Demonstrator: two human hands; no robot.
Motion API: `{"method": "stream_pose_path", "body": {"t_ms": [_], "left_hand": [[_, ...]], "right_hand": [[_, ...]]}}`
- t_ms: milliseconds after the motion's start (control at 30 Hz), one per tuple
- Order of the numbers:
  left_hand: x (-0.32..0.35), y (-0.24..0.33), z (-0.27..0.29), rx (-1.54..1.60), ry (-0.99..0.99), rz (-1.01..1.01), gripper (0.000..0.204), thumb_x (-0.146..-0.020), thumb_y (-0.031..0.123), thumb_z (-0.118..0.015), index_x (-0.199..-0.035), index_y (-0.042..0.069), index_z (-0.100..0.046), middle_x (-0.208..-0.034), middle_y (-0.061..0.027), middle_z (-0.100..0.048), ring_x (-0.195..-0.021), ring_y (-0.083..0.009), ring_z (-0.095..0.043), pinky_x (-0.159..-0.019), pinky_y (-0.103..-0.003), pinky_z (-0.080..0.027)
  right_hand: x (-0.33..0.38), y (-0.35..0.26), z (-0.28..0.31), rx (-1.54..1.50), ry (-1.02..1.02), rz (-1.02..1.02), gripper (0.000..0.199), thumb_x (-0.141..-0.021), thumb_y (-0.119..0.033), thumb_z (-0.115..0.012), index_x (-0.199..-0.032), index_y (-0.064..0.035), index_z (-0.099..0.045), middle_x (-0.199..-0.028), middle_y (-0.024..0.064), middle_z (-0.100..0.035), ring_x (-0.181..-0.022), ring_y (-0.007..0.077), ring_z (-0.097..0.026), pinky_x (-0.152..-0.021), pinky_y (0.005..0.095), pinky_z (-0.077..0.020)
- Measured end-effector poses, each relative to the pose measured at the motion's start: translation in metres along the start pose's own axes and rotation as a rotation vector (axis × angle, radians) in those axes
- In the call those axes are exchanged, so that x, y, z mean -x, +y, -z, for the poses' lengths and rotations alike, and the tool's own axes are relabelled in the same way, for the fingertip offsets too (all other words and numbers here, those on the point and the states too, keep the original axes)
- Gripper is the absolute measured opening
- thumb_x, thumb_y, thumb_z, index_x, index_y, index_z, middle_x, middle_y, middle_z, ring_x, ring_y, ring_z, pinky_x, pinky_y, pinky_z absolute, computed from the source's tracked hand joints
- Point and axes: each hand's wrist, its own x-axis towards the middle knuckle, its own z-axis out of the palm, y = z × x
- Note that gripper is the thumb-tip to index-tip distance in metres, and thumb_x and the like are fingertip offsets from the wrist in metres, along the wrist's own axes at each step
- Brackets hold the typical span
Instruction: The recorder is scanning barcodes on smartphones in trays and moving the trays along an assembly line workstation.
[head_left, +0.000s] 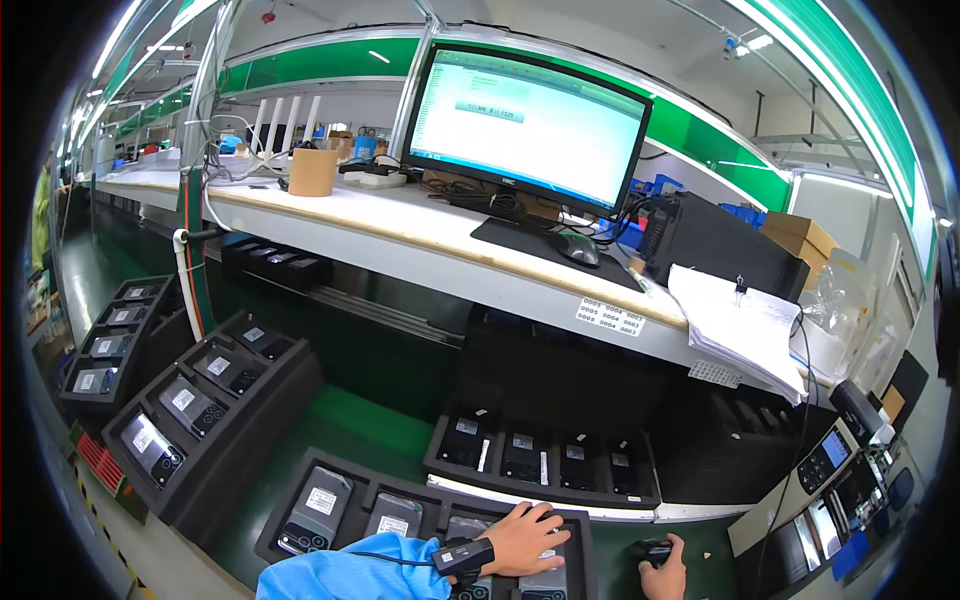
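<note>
Below me lies a dark foam tray point(283, 520) holding several smartphones in its slots, each with a white label on its back. My left hand point(525, 541) reaches over its right end, fingers spread across a labelled smartphone point(545, 580). Part of that phone is hidden under the palm. A black device point(458, 556) is strapped to my left wrist, over a blue sleeve point(350, 575). To the right of the tray, my right hand point(666, 577) is closed around a small black handheld device point(650, 551), whose exact kind I cannot make out.
More phone trays stand at left point(215, 385) and just ahead point(545, 462). Above them runs a white shelf point(380, 240) with a monitor point(530, 125), mouse point(580, 250), tape roll point(313, 172) and papers point(740, 325). A label printer point(825, 470) sits at right, near a hanging cable.
</note>
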Motion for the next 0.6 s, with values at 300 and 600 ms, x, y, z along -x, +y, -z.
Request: {"method": "stream_pose_path", "body": {"t_ms": [300, 600], "left_hand": [[-0.003, -0.005, 0.008, 0.458, 0.162, 0.169, 0.055, -0.100, 0.051, -0.055, -0.126, 0.003, -0.051, -0.124, -0.0160, -0.055, -0.125, -0.0343, -0.049, -0.108, -0.048, -0.035], [-0.003, -0.008, 0.014, 0.593, 0.143, 0.223, 0.047, -0.097, 0.044, -0.062, -0.120, 0.004, -0.051, -0.117, -0.0158, -0.057, -0.116, -0.0331, -0.053, -0.105, -0.045, -0.037]], "right_hand": [[-0.001, 0.003, -0.001, -0.029, -0.008, 0.042, 0.066, -0.086, -0.015, -0.073, -0.146, -0.0159, -0.045, -0.109, 0.0299, -0.071, -0.106, 0.0486, -0.067, -0.091, 0.0504, -0.0530], [0.000, 0.005, -0.002, -0.017, 0.016, 0.065, 0.067, -0.085, -0.015, -0.075, -0.145, -0.0167, -0.046, -0.112, 0.0297, -0.070, -0.107, 0.0493, -0.066, -0.091, 0.0512, -0.0527]]}}
